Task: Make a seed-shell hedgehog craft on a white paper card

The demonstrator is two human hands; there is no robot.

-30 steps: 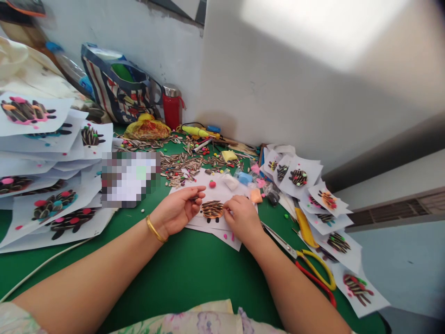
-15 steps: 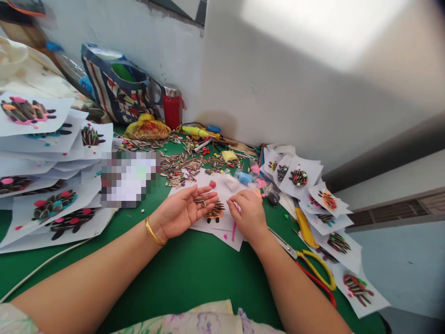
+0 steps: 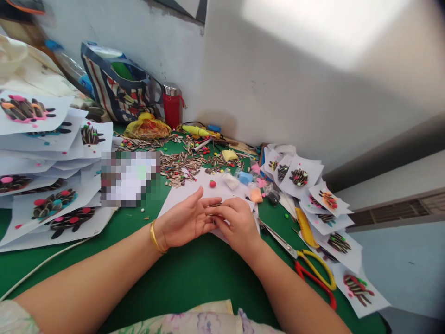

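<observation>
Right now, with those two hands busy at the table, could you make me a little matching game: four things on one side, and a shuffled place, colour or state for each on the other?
Column one
1. Scissors
2. Flask
3. Left hand
4. Small red ball

Column two
A. Lying on white paper
B. Palm showing, fingers straightened beside the right hand
C. One yellow handle, one red
D. Upright by the wall, next to a striped bag

Pairs: 1-C, 2-D, 3-B, 4-A
</observation>
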